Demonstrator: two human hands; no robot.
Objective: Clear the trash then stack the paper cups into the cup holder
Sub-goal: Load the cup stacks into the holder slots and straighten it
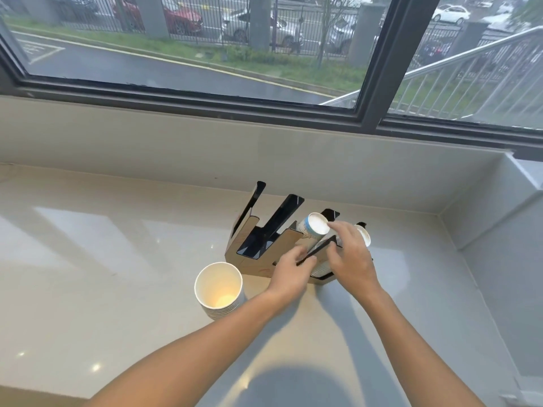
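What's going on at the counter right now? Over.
Both hands, left and right, at cup holder. Cup stack slotted. Loose stack waiting. Nothing blocking.

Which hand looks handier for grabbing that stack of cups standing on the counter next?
Probably the left hand. The stack of cups stands just to its left, while the right hand sits farther away at the cup holder, fingers against the cups already loaded.

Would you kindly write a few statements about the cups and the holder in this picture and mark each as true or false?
1. A stack of cups stands upright on the counter, left of the cup holder. True.
2. Both hands are at the holder. True: left hand, right hand.
3. The holder's leftmost slot is full of cups. False: it looks empty.
4. The left hand holds the standing stack. False: it is apart from it.
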